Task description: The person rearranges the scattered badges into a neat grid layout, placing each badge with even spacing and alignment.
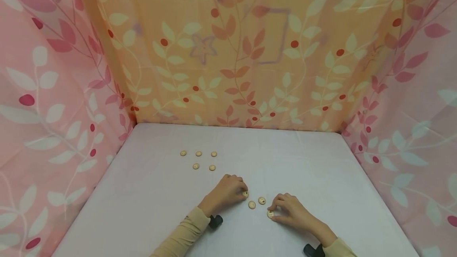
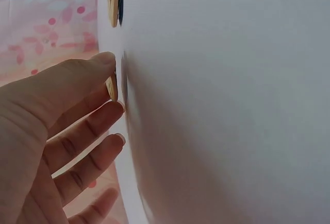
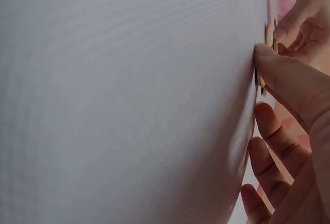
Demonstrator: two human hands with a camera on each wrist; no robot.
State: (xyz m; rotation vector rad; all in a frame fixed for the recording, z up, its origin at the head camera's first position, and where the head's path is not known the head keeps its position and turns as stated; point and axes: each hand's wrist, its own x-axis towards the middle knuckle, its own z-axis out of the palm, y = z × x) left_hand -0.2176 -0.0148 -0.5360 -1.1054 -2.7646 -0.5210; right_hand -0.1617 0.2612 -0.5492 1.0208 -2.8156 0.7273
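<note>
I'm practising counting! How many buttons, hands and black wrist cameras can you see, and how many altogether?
Wooden buttons: 9
Left hand and right hand: 2
Black wrist cameras: 2
Total: 13

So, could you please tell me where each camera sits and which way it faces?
Head: worn on the head, facing forward and down over the table; left hand, right hand and sleeves show.
Left wrist: on that wrist, facing the left hand, which pinches one disc; the right hand shows at top left.
Right wrist: on that wrist, facing the right hand, which pinches another disc; the left hand shows at top right.
Shared: both wrist views show both hands and the table.
</note>
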